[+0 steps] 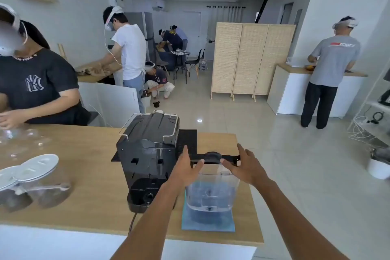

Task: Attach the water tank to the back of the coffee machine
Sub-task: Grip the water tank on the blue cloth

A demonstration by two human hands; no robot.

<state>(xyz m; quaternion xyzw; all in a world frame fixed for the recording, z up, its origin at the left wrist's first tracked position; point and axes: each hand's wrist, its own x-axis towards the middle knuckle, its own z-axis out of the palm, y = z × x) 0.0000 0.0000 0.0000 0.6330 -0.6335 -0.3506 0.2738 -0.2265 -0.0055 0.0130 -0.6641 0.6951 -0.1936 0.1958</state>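
A black coffee machine stands on the wooden counter with its back side facing me. Right of it a clear plastic water tank with a black lid stands upright on a blue cloth. My left hand is at the tank's left upper edge and my right hand at its right upper edge. Fingers on both are spread, with the thumbs near the lid's front. I cannot tell whether they press on the tank.
Two clear jars with white lids lie at the counter's left. A person in a black shirt works at the far left end. A black mat lies behind the machine. The counter's right edge is close to the tank.
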